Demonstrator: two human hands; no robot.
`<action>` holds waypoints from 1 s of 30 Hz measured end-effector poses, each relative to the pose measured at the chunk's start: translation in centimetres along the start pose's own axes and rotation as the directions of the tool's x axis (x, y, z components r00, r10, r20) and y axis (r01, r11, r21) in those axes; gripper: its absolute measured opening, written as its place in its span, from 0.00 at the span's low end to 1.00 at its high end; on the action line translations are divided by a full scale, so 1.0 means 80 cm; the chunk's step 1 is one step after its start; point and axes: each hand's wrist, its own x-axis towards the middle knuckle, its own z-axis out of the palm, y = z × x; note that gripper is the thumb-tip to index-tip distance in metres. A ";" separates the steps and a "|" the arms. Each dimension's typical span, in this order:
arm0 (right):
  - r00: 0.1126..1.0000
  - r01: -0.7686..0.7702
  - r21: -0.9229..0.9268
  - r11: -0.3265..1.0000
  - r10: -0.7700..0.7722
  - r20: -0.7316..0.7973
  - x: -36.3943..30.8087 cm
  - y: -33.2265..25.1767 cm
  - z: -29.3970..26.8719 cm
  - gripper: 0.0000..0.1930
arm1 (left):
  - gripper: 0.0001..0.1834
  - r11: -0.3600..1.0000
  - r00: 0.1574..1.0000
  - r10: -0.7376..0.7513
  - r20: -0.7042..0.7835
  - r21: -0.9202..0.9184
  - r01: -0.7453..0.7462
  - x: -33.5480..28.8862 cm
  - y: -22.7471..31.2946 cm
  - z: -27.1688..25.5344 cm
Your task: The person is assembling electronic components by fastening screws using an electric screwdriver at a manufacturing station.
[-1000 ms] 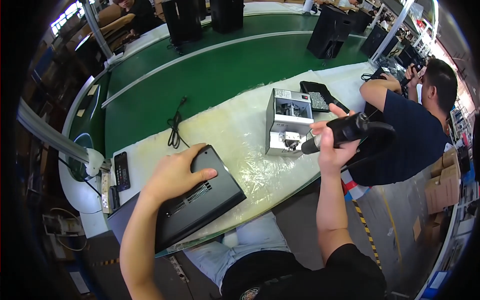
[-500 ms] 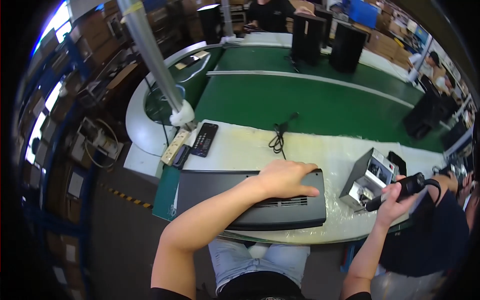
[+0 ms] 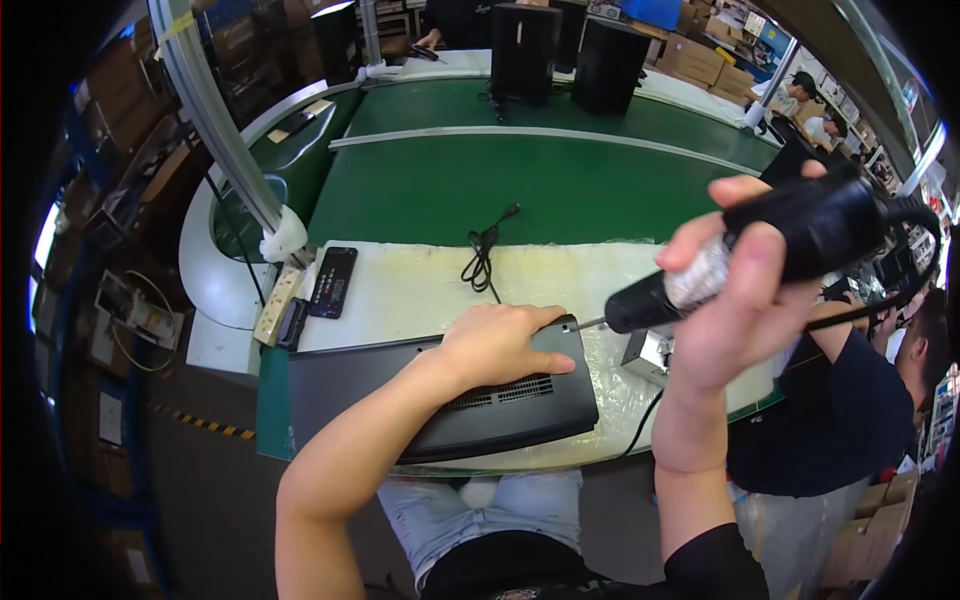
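Observation:
A flat black casing (image 3: 500, 425) with vent slots lies on the padded table top in front of me. My left hand (image 3: 495, 345) rests on its right half, fingers stretched out and thumb apart, with nothing gripped. My right hand (image 3: 730, 325) is wrapped round a black electric screwdriver (image 3: 820, 225), raised at the right and close to the camera. The screwdriver is tilted, its bit pointing left to the casing's far right corner, by a small hole. I cannot tell whether the bit touches. A looped black cable (image 3: 480, 262) lies just beyond the casing.
A remote control (image 3: 333, 282) and a power strip (image 3: 274, 312) lie at the left by a metal post (image 3: 215, 125). An open metal box (image 3: 650, 352) is partly hidden behind my right hand. Black speakers (image 3: 524, 55) stand across the green belt (image 3: 480, 180). A co-worker (image 3: 820, 420) sits close at right.
My right hand has lifted the screwdriver and brought it leftward to the casing's far right corner. The left hand stays on the casing. The whole view has shifted.

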 end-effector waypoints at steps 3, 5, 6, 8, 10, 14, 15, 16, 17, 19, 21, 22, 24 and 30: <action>1.000 0.000 -0.032 0.999 0.000 0.026 -0.005 0.014 0.012 0.27 | 0.38 1.000 1.000 -0.006 -0.010 -0.005 0.006 -0.001 -0.002 0.004; 0.999 -0.020 -0.038 0.999 0.021 0.036 -0.008 0.019 0.015 0.26 | 0.38 1.000 0.999 0.000 -0.033 0.007 0.001 -0.002 -0.005 0.007; 0.998 -0.032 -0.050 0.998 0.034 0.045 -0.009 0.021 0.016 0.25 | 0.38 1.000 1.000 0.004 -0.031 0.006 -0.004 -0.002 -0.004 0.007; 0.998 -0.040 -0.047 0.998 0.042 0.056 -0.010 0.023 0.018 0.23 | 0.38 1.000 1.000 -0.011 -0.014 0.003 0.011 -0.004 -0.001 0.004; 0.997 -0.030 -0.049 0.998 0.034 0.070 -0.009 0.022 0.020 0.24 | 0.37 1.000 1.000 -0.016 0.004 0.004 0.016 -0.004 0.004 -0.002; 0.997 -0.040 -0.033 0.999 0.042 0.071 -0.008 0.021 0.020 0.24 | 0.38 0.999 1.000 -0.032 0.001 -0.008 0.032 -0.003 0.003 -0.002; 0.997 -0.054 -0.035 0.998 0.056 0.056 -0.007 0.022 0.018 0.24 | 0.38 0.999 0.999 -0.036 0.004 -0.004 0.036 -0.002 0.003 -0.002; 0.997 -0.057 -0.029 0.998 0.058 0.050 -0.008 0.025 0.016 0.24 | 0.38 0.999 0.999 -0.037 0.006 0.000 0.037 0.000 0.003 -0.002; 0.996 -0.067 -0.039 0.997 0.069 0.058 -0.009 0.029 0.014 0.25 | 0.38 0.999 0.999 -0.040 0.009 0.005 0.040 0.002 0.004 -0.002; 0.994 -0.075 -0.034 0.997 0.077 0.076 -0.018 0.034 0.022 0.26 | 0.38 0.999 0.999 -0.042 -0.004 -0.001 0.042 -0.002 -0.003 -0.001; 0.993 -0.106 -0.012 0.994 0.106 0.059 -0.025 0.036 0.026 0.28 | 0.39 0.997 0.997 -0.072 -0.020 0.008 0.072 -0.005 -0.005 0.003; 0.991 -0.121 0.013 0.993 0.120 0.061 -0.027 0.037 0.025 0.29 | 0.38 0.999 0.999 -0.043 -0.025 -0.003 0.043 0.000 -0.009 0.008; 0.994 -0.096 0.003 0.995 0.096 0.060 -0.029 0.043 0.018 0.29 | 0.38 1.000 1.000 -0.017 -0.014 -0.014 0.017 0.003 -0.006 0.006; 0.993 -0.077 0.006 0.997 0.076 0.088 -0.037 0.049 0.015 0.23 | 0.37 0.998 0.996 -0.063 0.061 -0.021 0.065 0.002 0.003 -0.003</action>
